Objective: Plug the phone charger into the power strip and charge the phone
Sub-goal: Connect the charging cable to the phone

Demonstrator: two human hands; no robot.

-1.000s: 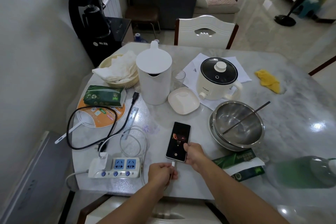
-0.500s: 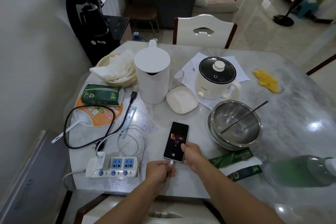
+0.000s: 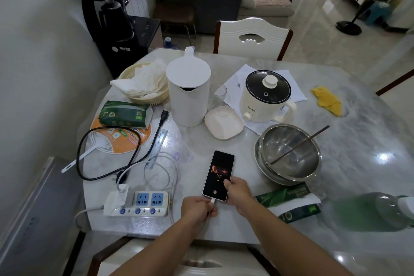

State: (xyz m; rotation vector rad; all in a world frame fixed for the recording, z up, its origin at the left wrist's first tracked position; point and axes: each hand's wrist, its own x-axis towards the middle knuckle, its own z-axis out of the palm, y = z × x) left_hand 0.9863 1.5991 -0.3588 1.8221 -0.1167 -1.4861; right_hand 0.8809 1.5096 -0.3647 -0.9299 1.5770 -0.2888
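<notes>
A black phone point(image 3: 219, 172) lies flat on the marble table, its screen lit. My right hand point(image 3: 237, 191) grips its lower right corner. My left hand point(image 3: 198, 208) pinches the white cable plug point(image 3: 212, 201), which sits at the phone's bottom port. The white cable point(image 3: 161, 171) loops left across the table to a white charger block point(image 3: 122, 190) standing in the leftmost socket of the white power strip point(image 3: 140, 204), whose two blue sockets are free.
A steel bowl point(image 3: 291, 154) with a stick stands right of the phone. Behind are a white dish point(image 3: 224, 125), a white kettle point(image 3: 189, 89) and a cream cooker point(image 3: 266, 96). A black cord point(image 3: 107, 159), a fan and green packets lie left and right.
My left hand has brought the cable plug up from just below the phone to its bottom port. The right hand keeps hold of the phone, and the screen stays lit.
</notes>
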